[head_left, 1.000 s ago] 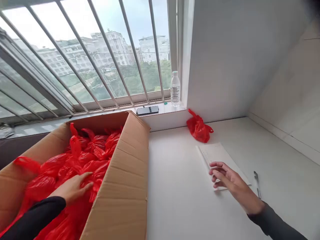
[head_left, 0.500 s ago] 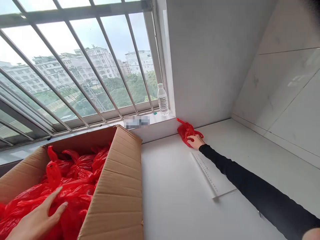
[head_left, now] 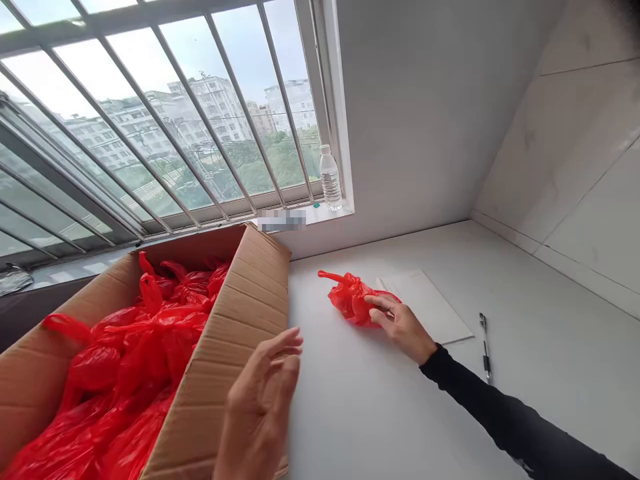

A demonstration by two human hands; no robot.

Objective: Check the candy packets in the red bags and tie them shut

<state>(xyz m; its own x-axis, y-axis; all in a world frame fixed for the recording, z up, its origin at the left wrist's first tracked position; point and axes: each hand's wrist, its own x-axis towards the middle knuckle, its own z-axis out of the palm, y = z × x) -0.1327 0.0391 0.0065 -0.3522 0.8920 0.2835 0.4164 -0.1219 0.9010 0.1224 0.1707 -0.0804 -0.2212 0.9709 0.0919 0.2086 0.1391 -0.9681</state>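
- Right hand (head_left: 397, 327): thumb and fingers pinch the near right side of a red bag (head_left: 350, 300).
- Left hand (head_left: 260, 400): loosely curled with nothing in it, by the wall of a cardboard box (head_left: 240, 313).
- The bag is between box and paper (head_left: 437, 310), on or just above the white table (head_left: 325, 400); from here I can't tell which.
- Its thin, crinkled plastic looks soft, light and slippery, likely to tear.
- The loop (head_left: 329, 275) at its far left seems another good hold.
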